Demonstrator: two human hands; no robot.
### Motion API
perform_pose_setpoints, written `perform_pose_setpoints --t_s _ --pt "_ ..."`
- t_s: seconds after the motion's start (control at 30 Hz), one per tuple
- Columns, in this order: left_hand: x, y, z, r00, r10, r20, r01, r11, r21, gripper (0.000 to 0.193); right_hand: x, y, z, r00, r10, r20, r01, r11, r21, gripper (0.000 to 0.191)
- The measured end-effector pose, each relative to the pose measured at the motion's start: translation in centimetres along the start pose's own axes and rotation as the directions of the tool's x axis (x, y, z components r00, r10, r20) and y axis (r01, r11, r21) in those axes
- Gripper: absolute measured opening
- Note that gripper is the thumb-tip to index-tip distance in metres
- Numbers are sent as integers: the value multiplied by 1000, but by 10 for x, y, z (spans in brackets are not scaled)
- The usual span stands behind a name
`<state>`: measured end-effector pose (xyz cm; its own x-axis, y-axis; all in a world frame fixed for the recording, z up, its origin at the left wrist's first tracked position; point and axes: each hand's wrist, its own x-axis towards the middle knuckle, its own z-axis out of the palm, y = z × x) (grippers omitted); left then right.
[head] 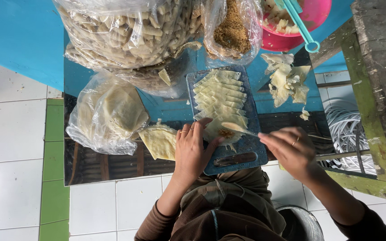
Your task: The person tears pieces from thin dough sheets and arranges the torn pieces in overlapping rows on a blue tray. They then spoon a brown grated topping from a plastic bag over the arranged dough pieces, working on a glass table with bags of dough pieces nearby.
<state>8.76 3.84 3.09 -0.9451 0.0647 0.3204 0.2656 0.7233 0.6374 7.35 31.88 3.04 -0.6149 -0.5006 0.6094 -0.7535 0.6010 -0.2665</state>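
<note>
The step in hand seems to be the filling of a wrapper. On the blue cutting board (246, 147), which lies on the reflective surface (90, 169), a row of pale dough wrappers (220, 96) overlaps from the far end toward the near end. The left hand (194, 149) lies flat and open on the nearest wrapper, with fingers spread, and holds it down; it grips nothing. The right hand (290, 149) is closed around the handle of a spoon (235, 128), whose bowl is just above a small heap of brown filling (225, 133) on that wrapper.

Left of the board is a separate stack of round wrappers (159, 142), and beside it a clear plastic bag of more wrappers (108, 114). At the far side stand a big bag of rolled pieces (130, 31), a bag of brown crumbs (232, 29) and a pink bowl (311, 20).

I judge that the next move needs the spoon taken away from the wrapper, and then both hands free for folding it around the filling without spilling.
</note>
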Motion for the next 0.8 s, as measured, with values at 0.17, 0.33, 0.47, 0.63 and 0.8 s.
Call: perform_pose_setpoints --t_s 0.17,0.33,0.47,0.63,0.8 --pt "-3 -6 -1 999 -11 -52 9 999 -31 40 10 5 3 919 330 214 -384 874 299 16" --pt "-5 -12 0 999 -7 -43 5 999 -43 41 43 39 1 873 475 110 -478 789 385 11" --pt "-7 -10 -7 998 20 -54 -26 994 -105 42 120 87 21 842 535 -64 -509 829 232 15" --pt "-4 -1 -20 997 62 -34 -68 967 -245 48 150 63 34 986 163 -42 -164 986 -26 23" --pt "-1 -7 -23 994 87 61 -77 984 -161 47 87 -13 25 947 288 141 -285 958 -37 16"
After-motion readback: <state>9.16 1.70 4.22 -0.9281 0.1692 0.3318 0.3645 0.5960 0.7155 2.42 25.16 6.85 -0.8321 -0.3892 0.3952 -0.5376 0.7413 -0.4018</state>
